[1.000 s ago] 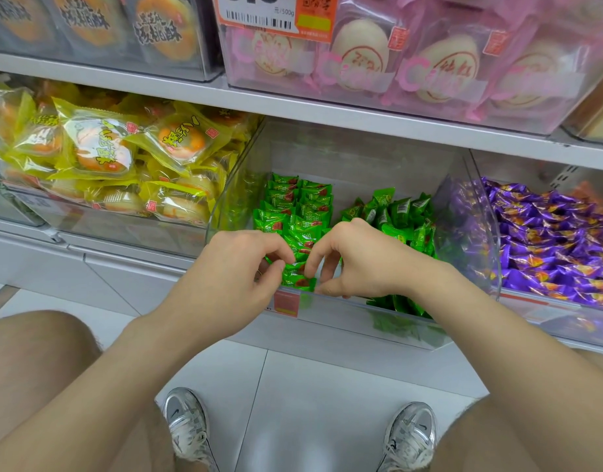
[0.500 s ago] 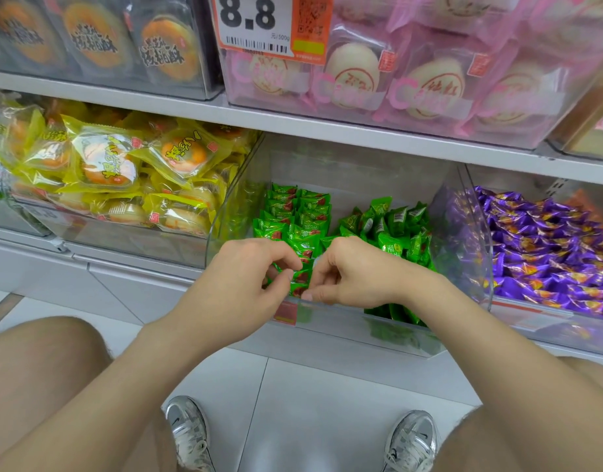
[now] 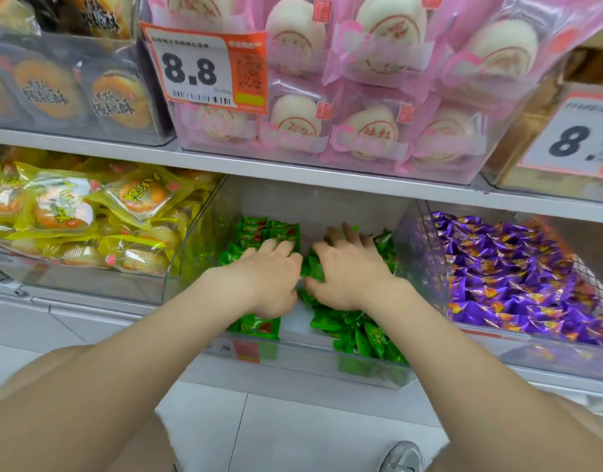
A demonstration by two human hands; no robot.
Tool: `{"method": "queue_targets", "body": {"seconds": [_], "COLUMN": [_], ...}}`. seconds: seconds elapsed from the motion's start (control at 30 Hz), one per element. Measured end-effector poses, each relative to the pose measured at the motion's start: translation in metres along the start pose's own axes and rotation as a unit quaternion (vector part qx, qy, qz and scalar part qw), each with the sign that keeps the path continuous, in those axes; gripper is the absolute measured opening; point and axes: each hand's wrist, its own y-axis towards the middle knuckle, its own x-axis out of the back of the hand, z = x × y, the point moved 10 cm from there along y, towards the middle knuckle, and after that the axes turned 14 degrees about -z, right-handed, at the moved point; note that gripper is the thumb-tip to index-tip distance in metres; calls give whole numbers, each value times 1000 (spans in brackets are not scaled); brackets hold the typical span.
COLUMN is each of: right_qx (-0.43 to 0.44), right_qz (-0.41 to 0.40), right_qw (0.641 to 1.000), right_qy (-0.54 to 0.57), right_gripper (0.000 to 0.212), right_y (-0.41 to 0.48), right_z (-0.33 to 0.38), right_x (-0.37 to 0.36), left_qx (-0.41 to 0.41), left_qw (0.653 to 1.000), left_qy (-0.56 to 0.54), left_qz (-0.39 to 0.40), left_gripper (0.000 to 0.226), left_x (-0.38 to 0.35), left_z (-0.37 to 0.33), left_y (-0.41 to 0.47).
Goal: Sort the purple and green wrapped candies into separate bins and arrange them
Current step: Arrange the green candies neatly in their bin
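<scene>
Arranging the green candies (image 3: 312,267) is the step in hand, judging by where both hands are working: inside the middle bin (image 3: 198,264), between the yellow packs (image 3: 72,212) on the left and the purple candies (image 3: 514,277) on the right. The sorting itself is looking largely done, since no purple wrapper is showing among the green, as far as this view lets me tell.

Going from the left, the left hand (image 3: 269,277) is reaching in over the near rim, palm down. Its fingers are lying fairly straight and close together on the neat rows (image 3: 266,233) standing along the bin's left side. It is pressing on them rather than clamping anything; whether a candy is tucked under the palm I cannot tell. Just beside it, with the thumbs nearly touching, the right hand (image 3: 351,270) is lying palm down. Its fingers are spreading apart over the loose pile (image 3: 371,338), which is filling the bin's right side down to the near wall. It too is resting flat, gripping nothing that is showing.

The next move is probably calling for drawing a few candies out of the loose pile, turning them one way and setting them against the rows. That is asking for a light touch, since slick wrappers slide and a hard push could topple the rows. The purple candies are lying heaped in their own bin (image 3: 548,361), well apart from the hands.
</scene>
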Motion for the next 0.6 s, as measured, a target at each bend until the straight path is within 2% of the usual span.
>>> {"method": "queue_targets", "body": {"seconds": [0.1,0.4,0.53,0.6], "right_qx": [-24,-23,-12,-21], "right_qz": [91,170,189,149], "right_qw": [996,983,978,986], "right_qy": [0,-61,-83,-72], "right_gripper": [78,72,68,60], "right_y": [4,-6,-19,-21], "right_z": [-9,-14,-8,-6], "right_x": [-30,-21,-9,6], "left_qx": [14,27,9,-18], "left_qw": [1000,998,1000,999], "left_qy": [-10,24,4,11], "left_qz": [-2,44,-4,-43], "left_gripper": [67,66,61,52], "left_x": [-18,-35,-29,-19], "left_z": [10,27,22,11], "left_y": [10,25,27,27]}}
